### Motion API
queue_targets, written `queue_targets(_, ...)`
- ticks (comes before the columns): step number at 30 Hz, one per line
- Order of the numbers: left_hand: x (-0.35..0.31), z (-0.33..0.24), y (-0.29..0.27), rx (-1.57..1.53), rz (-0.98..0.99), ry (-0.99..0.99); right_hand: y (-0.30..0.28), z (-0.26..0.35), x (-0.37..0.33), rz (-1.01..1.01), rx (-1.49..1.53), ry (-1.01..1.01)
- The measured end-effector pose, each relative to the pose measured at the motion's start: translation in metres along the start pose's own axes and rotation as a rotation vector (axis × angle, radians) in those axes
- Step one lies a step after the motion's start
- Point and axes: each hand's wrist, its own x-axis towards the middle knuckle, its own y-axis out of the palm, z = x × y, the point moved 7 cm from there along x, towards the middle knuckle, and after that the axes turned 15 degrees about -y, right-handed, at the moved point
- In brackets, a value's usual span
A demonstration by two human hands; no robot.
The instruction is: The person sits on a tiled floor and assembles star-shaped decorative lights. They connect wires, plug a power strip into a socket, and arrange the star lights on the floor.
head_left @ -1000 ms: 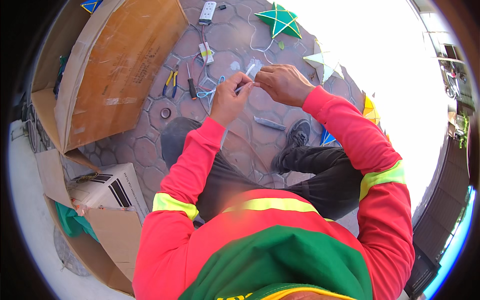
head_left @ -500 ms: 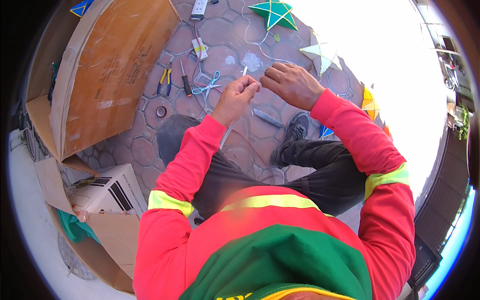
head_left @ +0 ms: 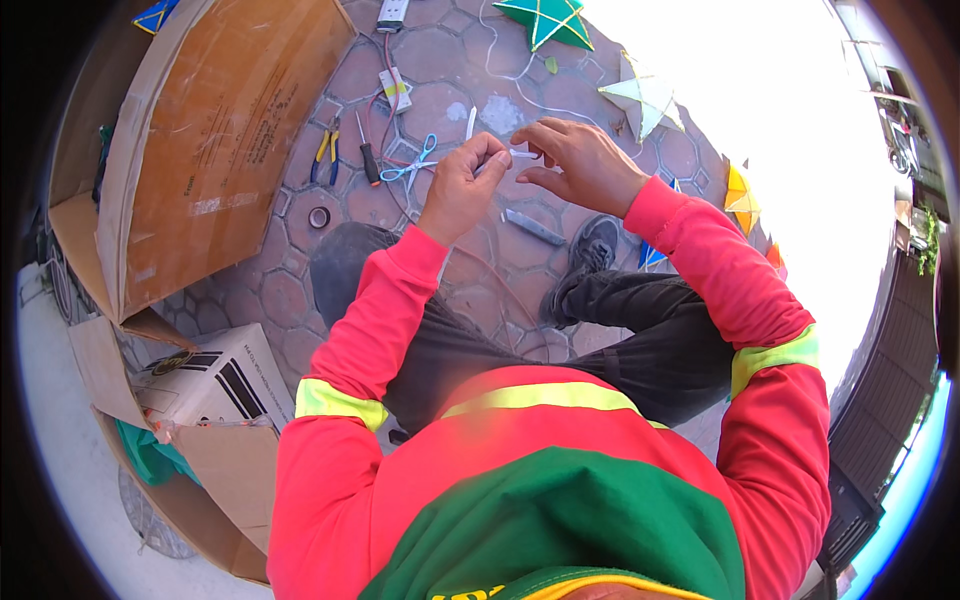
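Observation:
My left hand [head_left: 462, 190] is closed in a pinch on a thin white strip [head_left: 471, 123], whose pointed end sticks up past the fingers. I cannot make out whether it is wire or plastic. Just to the right hovers my right hand [head_left: 585, 163], thumb and fingers apart. A short white piece [head_left: 523, 154] shows in the gap between the hands; whether it belongs to the strip is unclear. Light-blue-handled scissors [head_left: 410, 168] lie on the paving left of my left hand. Below the hands rests a grey flat tool, perhaps a utility knife [head_left: 534, 227].
Pliers [head_left: 327, 152], a screwdriver [head_left: 368, 150] and a roll of black tape [head_left: 319, 217] lie at left. A power strip [head_left: 392, 14] is far off. Green [head_left: 546, 22], white [head_left: 645, 97] and yellow [head_left: 741, 201] star lanterns stand right. Cardboard boxes [head_left: 200, 160] fill the left side.
My right hand's fingers have spread apart, where they were bunched beside my left hand. More of the white strip shows above my left hand.

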Motion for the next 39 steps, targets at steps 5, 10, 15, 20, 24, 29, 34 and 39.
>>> queue_targets(5,-0.003,0.003,0.01,-0.174,0.136,-0.094,-0.006,0.023,0.003,0.117,-0.382,-0.332)
queue_targets(10,-0.034,-0.029,0.017,0.22,0.151,0.047,-0.016,0.033,-0.017,0.166,-0.147,-0.283)
queue_targets(15,-0.076,-0.067,0.044,0.488,0.293,0.367,-0.008,0.048,-0.058,0.283,0.697,0.176)
queue_targets(20,-0.096,-0.097,0.057,0.559,0.332,0.543,-0.027,0.064,-0.086,0.523,1.033,0.513)
queue_targets(24,-0.105,-0.106,0.063,0.549,0.347,0.536,-0.047,0.073,-0.078,0.479,0.926,0.28)
queue_targets(29,-0.104,-0.077,0.042,0.683,0.292,0.521,-0.087,0.059,-0.092,0.502,0.596,0.292)
queue_targets(34,-0.041,0.003,-0.006,-0.134,0.17,-0.334,-0.093,0.05,-0.104,0.369,0.462,0.384)
queue_targets(39,-0.035,0.003,0.022,-0.273,0.284,-0.243,-0.026,0.079,-0.095,0.456,0.153,0.028)
